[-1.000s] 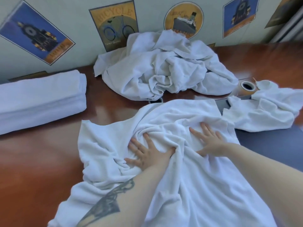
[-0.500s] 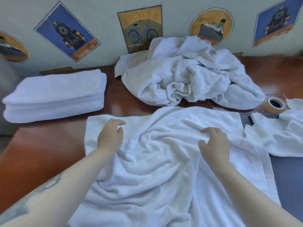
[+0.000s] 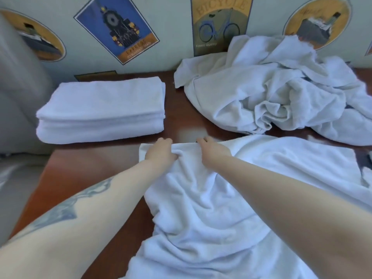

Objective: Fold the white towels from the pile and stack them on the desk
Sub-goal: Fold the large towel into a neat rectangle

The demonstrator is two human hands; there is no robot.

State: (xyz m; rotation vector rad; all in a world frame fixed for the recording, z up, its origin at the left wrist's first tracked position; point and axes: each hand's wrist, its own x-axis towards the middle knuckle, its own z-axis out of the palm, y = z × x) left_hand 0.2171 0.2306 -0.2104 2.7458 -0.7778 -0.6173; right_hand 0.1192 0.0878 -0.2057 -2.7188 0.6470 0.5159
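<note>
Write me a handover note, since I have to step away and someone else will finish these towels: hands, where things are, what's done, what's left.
Left hand and right hand both grip the far edge of the spread towel, close together near its left corner.
Folded stack sits at the desk's far left.
Unfolded pile lies against the wall at far right.
Done: the stack.
Left: fold this towel, stack it, then work through the pile.

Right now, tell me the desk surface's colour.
Glossy reddish-brown desk, clearest in the head view.
</note>
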